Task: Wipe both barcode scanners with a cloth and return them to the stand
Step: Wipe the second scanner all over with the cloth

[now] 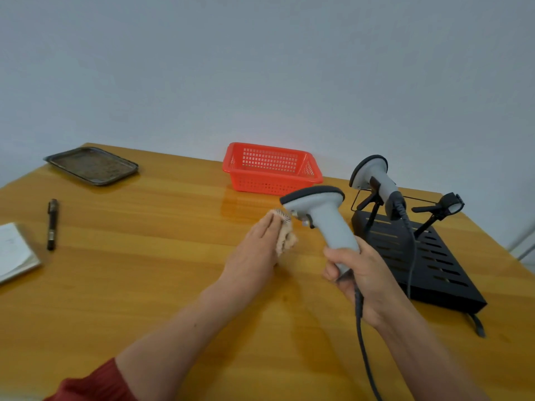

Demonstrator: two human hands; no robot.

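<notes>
Grey held scanner (318, 215) sits right of frame centre, upright, head tipped toward the left of the frame, clear of the stand (428, 256). Right hand (359, 273) is wrapped around the bottom of its handle, fingers curled tight. The dark cable (360, 328) exits below the fist and runs off the bottom edge.

Left hand (257, 244) is just left of the scanner head, fingers fairly straight and pointing at it. It holds the cloth (285, 238), beige, bunched under the fingertips. Thumb is hidden. The cloth touches the front underside of the head, near the trigger.

Second scanner (373, 178) is parked on the left cradle of the stand, upper right of the held one, head up, its cable dropping over the black slotted base. The right cradle (443, 206) is unoccupied. The stand sits at the right side of the wooden table (144, 285), just beside the right hand.

Other items:
- red basket (272, 169) at the far table edge, upper centre
- metal tray (92, 166) upper left
- pen (52, 224) and notebook (14, 253) at the left edge
- red sleeve (92, 383) bottom left
</notes>
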